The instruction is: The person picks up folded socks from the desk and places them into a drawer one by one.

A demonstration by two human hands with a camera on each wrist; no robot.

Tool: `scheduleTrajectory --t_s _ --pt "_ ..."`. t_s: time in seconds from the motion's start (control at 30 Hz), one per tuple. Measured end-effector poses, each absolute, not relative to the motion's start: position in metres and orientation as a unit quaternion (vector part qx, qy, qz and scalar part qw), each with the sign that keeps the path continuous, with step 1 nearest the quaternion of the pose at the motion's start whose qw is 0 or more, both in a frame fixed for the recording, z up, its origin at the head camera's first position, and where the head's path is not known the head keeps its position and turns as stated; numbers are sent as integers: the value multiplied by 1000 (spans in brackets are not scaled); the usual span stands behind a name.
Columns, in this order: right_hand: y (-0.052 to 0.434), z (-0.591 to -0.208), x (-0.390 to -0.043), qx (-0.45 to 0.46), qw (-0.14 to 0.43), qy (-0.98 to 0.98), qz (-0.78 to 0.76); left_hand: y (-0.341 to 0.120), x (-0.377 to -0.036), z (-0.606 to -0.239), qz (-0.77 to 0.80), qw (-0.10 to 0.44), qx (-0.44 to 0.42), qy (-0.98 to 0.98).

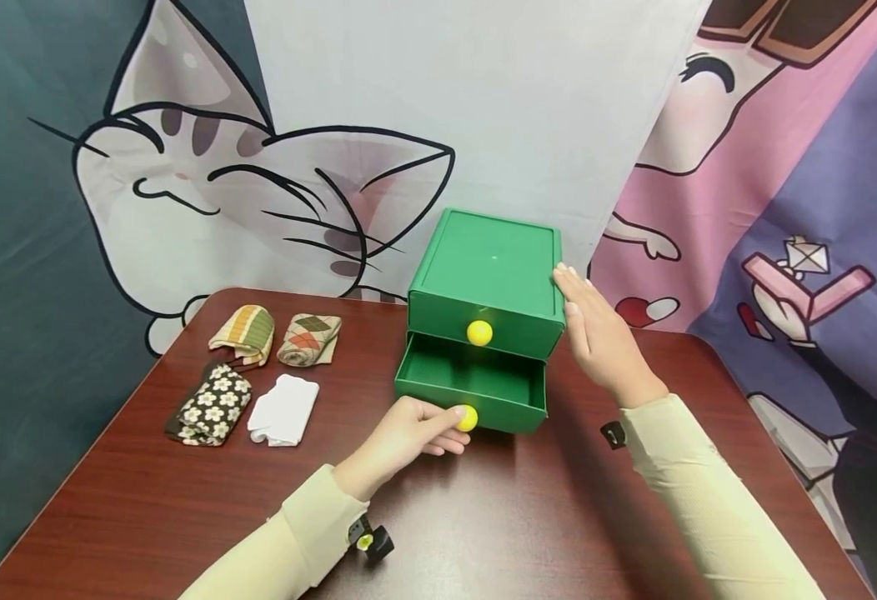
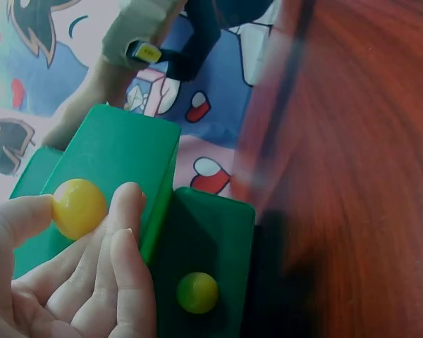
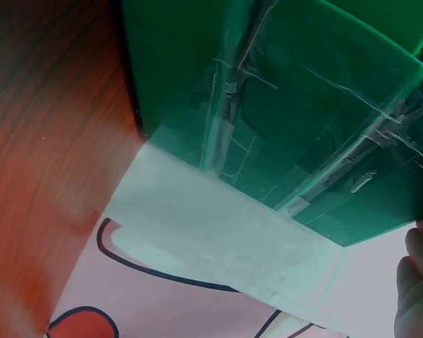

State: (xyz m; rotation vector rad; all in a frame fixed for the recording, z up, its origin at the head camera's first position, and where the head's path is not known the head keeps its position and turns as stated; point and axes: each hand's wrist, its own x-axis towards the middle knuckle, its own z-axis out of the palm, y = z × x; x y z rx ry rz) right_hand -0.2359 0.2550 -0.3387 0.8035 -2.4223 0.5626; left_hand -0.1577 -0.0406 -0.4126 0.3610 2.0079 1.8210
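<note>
The left hand (image 1: 408,433) is nearest. Its thumb and fingers pinch the yellow knob (image 1: 467,417) of the bottom drawer (image 1: 471,385). That drawer is pulled out of the green box (image 1: 487,283) and looks bare inside. In the left wrist view the same knob (image 2: 78,208) sits between the thumb and a finger.

The right hand (image 1: 596,333) is a bit farther back. Its fingers are straight and lie flat against the right side of the green box, near the top. The top drawer (image 1: 483,321) is closed and has its own yellow knob (image 1: 479,332).

On the left side of the table (image 1: 528,525) lie four folded pieces of cloth. The flower cloth (image 1: 209,406) and the white cloth (image 1: 284,410) are closer. The striped cloth (image 1: 245,333) and the diamond cloth (image 1: 309,338) are behind them. All four are well apart from the box.

No words or labels can be read anywhere.

The table is dark red-brown wood and shiny. Behind it hangs a big cartoon cat curtain (image 1: 258,192), and a pink and purple cartoon curtain (image 1: 784,208) hangs on the right.
</note>
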Motion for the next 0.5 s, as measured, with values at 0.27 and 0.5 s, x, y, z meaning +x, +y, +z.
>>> scheduleTrajectory --t_s 0.27,0.5 --pt "255 -339 -237 297 261 -895 208 -46 -137 -409 629 200 152 735" --pt "254 -339 -236 296 258 -896 207 -52 -125 -407 606 209 179 746"
